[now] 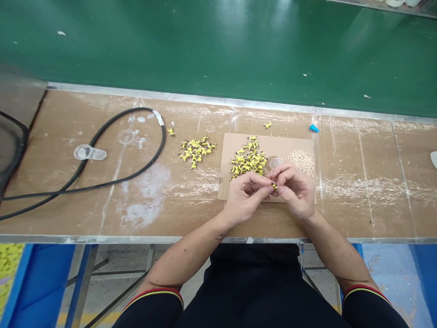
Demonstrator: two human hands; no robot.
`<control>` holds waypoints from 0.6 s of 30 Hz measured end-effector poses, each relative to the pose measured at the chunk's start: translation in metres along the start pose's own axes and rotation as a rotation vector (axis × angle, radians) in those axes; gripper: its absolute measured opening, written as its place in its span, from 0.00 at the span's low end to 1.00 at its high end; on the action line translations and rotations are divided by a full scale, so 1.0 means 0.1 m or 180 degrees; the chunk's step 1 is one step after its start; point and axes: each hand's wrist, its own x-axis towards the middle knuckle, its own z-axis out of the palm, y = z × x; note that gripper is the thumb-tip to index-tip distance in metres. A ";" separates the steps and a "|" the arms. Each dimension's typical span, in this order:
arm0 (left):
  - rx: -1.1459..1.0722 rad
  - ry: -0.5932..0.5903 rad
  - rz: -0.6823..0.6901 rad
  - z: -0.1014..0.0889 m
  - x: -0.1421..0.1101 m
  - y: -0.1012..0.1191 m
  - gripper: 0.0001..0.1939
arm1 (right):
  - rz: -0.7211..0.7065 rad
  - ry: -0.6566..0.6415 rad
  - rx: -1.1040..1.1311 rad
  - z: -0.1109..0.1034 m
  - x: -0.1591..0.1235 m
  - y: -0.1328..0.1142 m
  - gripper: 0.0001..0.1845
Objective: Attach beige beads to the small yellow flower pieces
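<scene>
- Left hand (pixel 244 196) and right hand (pixel 299 190) pinch one yellow-and-black piece (pixel 274 186), which lies between their thumb tips.
- It shows over the cardboard sheet (pixel 226 157), toward the sheet's front edge.

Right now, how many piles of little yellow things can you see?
2. One yellow pile is on the cardboard sheet; another yellow pile is left of it, on the workbench. The left hand may hide some pieces.
</scene>
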 end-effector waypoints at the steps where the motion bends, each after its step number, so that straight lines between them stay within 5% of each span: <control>1: 0.0033 -0.0001 0.0007 0.00 0.00 0.00 0.17 | -0.0004 0.0000 -0.0011 0.00 0.00 0.00 0.04; 13: 0.0163 -0.0037 0.0161 0.00 -0.01 0.00 0.13 | 0.0020 0.0009 -0.0120 0.00 -0.01 0.01 0.05; 18: 0.0305 -0.0110 0.0571 -0.02 -0.01 -0.02 0.08 | 0.0013 0.0041 -0.0225 0.01 -0.01 0.00 0.05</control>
